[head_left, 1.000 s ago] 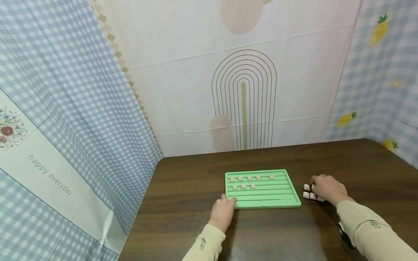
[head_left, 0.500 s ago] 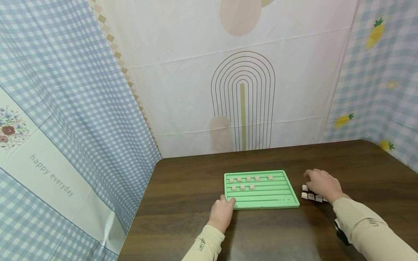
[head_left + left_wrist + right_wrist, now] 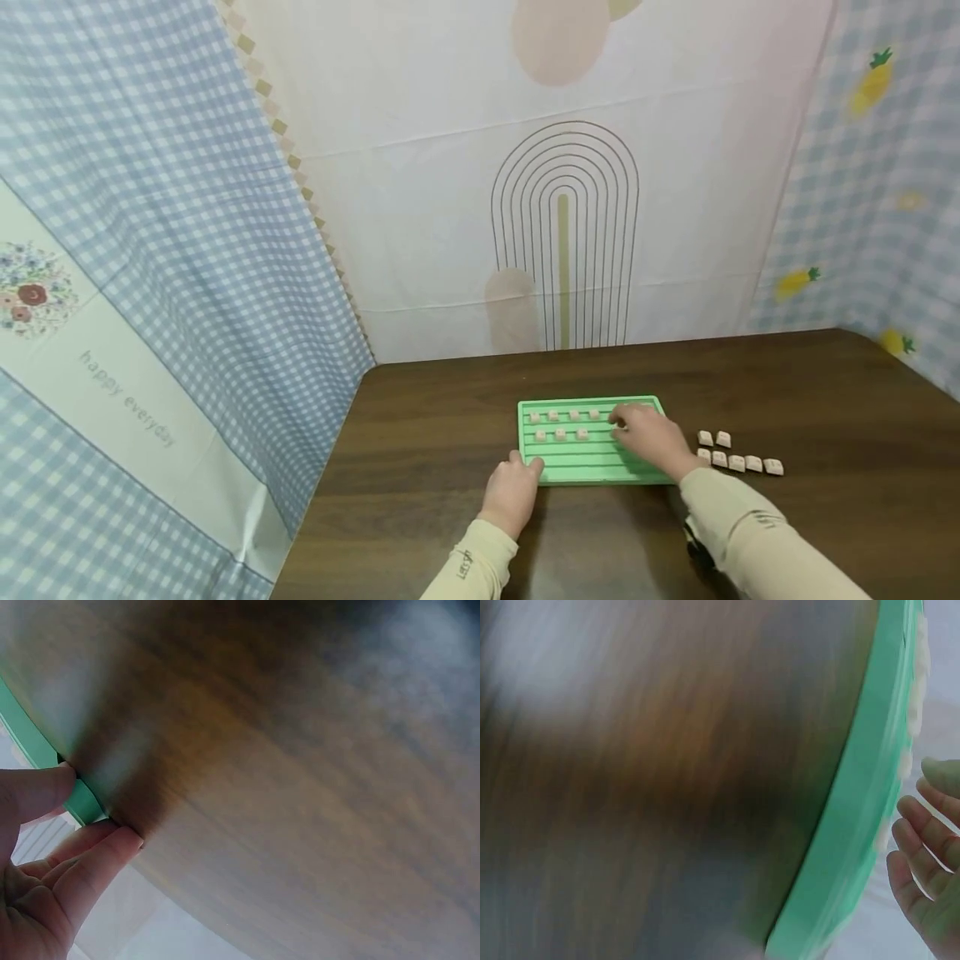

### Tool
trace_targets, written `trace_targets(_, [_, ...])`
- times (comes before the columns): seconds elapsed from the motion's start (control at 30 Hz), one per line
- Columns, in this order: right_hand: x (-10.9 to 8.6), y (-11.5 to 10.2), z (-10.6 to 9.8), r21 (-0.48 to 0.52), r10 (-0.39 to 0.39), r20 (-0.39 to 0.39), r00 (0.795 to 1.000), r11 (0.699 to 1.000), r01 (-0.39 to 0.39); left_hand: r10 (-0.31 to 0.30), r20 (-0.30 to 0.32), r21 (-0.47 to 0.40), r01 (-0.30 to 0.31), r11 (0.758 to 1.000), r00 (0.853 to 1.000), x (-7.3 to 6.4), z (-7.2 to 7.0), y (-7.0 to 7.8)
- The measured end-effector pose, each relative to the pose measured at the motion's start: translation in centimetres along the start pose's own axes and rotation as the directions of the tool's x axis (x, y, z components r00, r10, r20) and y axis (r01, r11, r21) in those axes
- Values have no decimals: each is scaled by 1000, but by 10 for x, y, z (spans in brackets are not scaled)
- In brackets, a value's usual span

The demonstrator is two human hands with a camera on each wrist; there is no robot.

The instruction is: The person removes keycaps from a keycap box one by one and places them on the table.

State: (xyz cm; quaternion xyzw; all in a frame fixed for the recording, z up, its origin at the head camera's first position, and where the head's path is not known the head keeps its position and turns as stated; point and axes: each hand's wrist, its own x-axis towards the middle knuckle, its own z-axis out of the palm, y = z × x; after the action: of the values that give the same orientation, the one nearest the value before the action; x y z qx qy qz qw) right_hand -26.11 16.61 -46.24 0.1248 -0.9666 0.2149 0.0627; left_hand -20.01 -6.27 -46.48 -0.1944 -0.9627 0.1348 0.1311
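On the table lies a light green tray [image 3: 585,461] with raised ridges across it. Small pale keycaps [image 3: 573,415] sit in its two far rows, toward the left. My left hand [image 3: 510,495] grips the near left corner of the tray; the left wrist view shows thumb and fingers [image 3: 97,862] on either side of its green edge. Over the right part of the tray is my right hand [image 3: 651,435], which hides that end of the rows. Its fingers [image 3: 919,832] are loosely bent and spread in the right wrist view, and no keycap shows between them.
Right of the tray, several loose keycaps [image 3: 737,463] lie in two short rows on the dark wooden table [image 3: 420,467]. A patterned cloth [image 3: 435,233] hangs behind the table, and a blue checked cloth [image 3: 187,208] hangs at the left.
My right hand has moved left from the loose keycaps to above the tray, uncovering those keycaps and covering the tray's right part. The left hand stays at the tray's corner.
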Motion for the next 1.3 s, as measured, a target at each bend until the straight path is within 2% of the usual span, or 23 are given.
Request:
trace_targets(0.23, [4,-24,28,-123,-77,-94,993,990,65,21,-2,8,-21,1000,1000,-1,0,0])
trace_targets(0.5, [4,-38,35,-179,-102,-163,981,981,72,17,-42,7,-17,1000,999,0,-1,-1])
trace_targets(0.93, [9,-38,27,-173,-46,-78,996,984,32,8,-18,12,-8,1000,1000,0,-3,1])
trace_targets(1.03, [9,-36,24,-168,-48,-79,996,985,34,10,-11,13,-10,1000,1000,0,-3,2])
trace_targets(1.3, [9,-25,0,-169,-69,-82,994,984,54,2,10,8,-3,1000,1000,-1,0,0])
